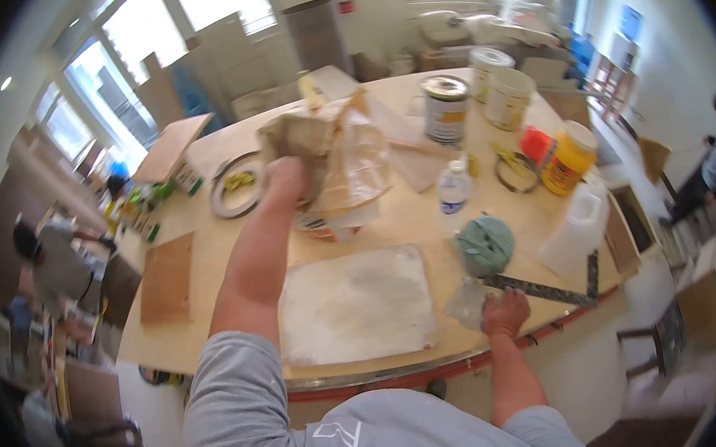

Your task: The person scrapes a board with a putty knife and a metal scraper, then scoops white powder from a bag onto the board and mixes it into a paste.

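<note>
My left hand (288,178) is closed at the left side of a crumpled brown paper bag (361,159), its fingertips hidden by the bag. The bag stands open at the top, above a whitish container (335,228) with orange markings. In front of it lies a white, smudged rectangular board (357,304). Near the table's front edge my right hand (506,313) has its fingers curled on a clear plastic bag (465,303). Beside that hand are a ball of green twine-like material (486,245) and a dark carpenter's square (543,290).
Around the wooden table (239,319) stand a paint can (447,109), a white tub (508,100), a glue bottle (454,188), a yellow jar (569,158) and a white jug (577,220). A coil of edging (237,185) lies left. Other people (63,262) are farther off.
</note>
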Demonstrator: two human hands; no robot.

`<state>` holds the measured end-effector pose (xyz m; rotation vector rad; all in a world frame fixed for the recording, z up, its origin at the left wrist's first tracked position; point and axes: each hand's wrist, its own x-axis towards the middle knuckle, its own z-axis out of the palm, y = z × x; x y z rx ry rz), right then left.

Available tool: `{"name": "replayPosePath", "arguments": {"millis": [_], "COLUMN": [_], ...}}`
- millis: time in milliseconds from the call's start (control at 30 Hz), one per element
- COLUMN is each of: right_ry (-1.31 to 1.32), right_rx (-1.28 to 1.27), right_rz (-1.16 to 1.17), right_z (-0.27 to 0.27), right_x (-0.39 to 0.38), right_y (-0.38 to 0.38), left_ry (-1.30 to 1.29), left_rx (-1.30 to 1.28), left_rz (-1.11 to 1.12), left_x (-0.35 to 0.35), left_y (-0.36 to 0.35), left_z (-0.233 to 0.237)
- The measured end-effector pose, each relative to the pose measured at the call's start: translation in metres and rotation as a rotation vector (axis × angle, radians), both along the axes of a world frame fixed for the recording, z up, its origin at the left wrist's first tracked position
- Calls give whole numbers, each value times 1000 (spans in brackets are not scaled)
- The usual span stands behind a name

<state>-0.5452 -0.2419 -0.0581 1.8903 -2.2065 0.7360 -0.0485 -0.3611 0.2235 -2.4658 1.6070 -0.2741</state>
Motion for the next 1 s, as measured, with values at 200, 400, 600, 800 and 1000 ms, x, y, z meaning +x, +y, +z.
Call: {"name": "replayPosePath", "arguments": {"millis": [200, 400, 600, 800, 1000], "right_ry": [24, -101, -158, -152, -172], "right_rx": [-51, 81, 174, 151, 185], "right_rz": [-6, 16, -9, -22, -11], "right_z": [3, 11, 40, 35, 37], "right_x": [-1, -6, -4, -3, -4], "right_y": [0, 2, 12, 17, 19], "left_ry": [-118, -112, 174, -191, -3], "left_rx": [194, 2, -134, 216, 18], "left_rz": [-131, -401, -300, -594, -639], "left_x": [27, 62, 100, 145, 142], "left_y": [-19, -14, -39, -63, -36], "left_z": [-55, -76, -102, -139, -123]}}
